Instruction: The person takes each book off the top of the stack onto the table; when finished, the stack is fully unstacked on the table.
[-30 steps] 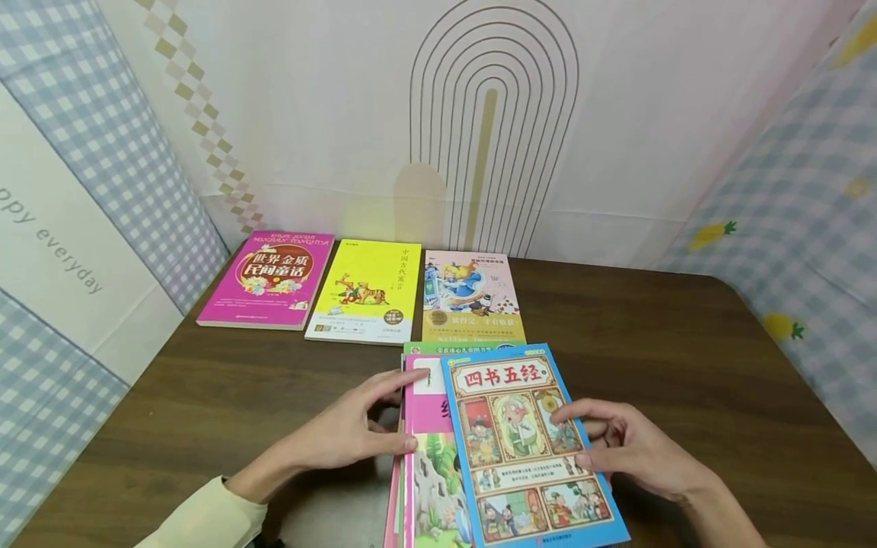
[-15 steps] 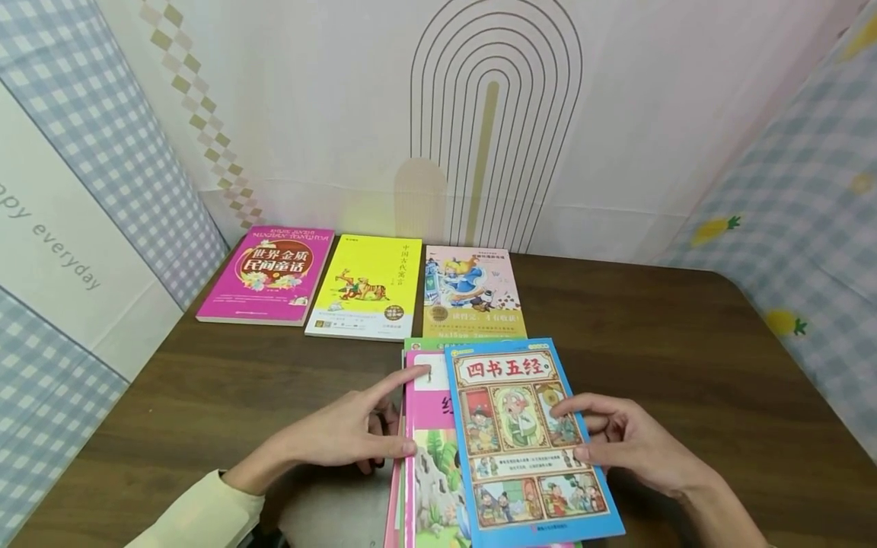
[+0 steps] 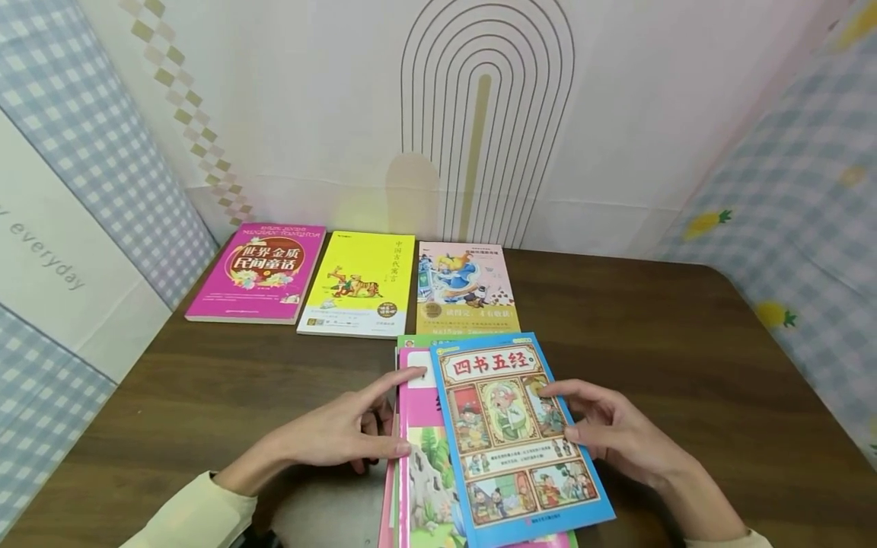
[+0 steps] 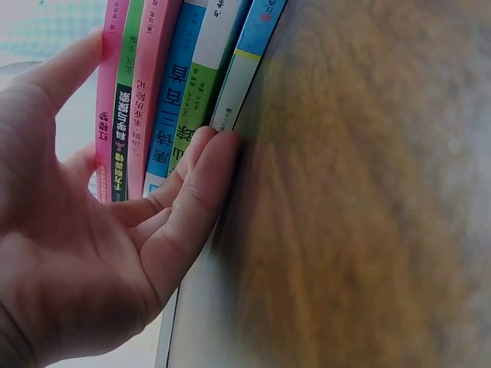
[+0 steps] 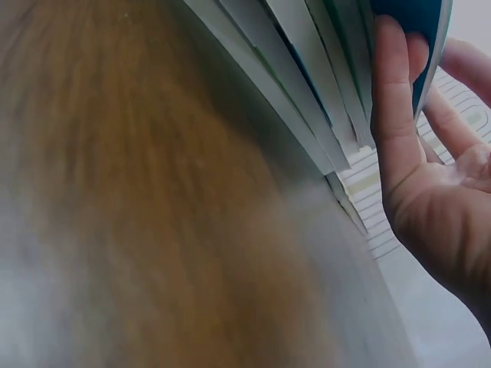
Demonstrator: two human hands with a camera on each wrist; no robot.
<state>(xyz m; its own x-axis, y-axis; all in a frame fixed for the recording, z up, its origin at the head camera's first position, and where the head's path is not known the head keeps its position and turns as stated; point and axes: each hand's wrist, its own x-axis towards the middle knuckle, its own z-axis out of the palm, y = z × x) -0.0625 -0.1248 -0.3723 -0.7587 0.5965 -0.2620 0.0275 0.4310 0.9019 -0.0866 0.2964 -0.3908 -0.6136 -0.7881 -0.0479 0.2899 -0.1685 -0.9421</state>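
A blue-bordered comic book [image 3: 521,487] lies slightly askew on top of a stack at the table's near middle. My right hand [image 3: 626,438] pinches its right edge. In the right wrist view, fingers [image 5: 395,107] reach under the book's blue back cover, above the stack's page edges [image 5: 307,69]. Beneath it a pink-covered book [image 3: 419,415] shows along the left side. My left hand [image 3: 329,430] rests on the stack's left side, index finger extended onto the pink cover and thumb at its edge. In the left wrist view, other fingers touch the several coloured spines [image 4: 165,107].
Along the back of the brown wooden table [image 3: 658,350] lie a magenta book [image 3: 256,297], a yellow book [image 3: 363,266] and a pale pink book [image 3: 496,285], side by side. The stack's far end adjoins the pale pink one. Patterned cloth [image 3: 329,99] hangs behind.
The head view has shifted slightly. My right hand and the blue comic book have moved a little left over the stack; my left hand has kept its place on the books.
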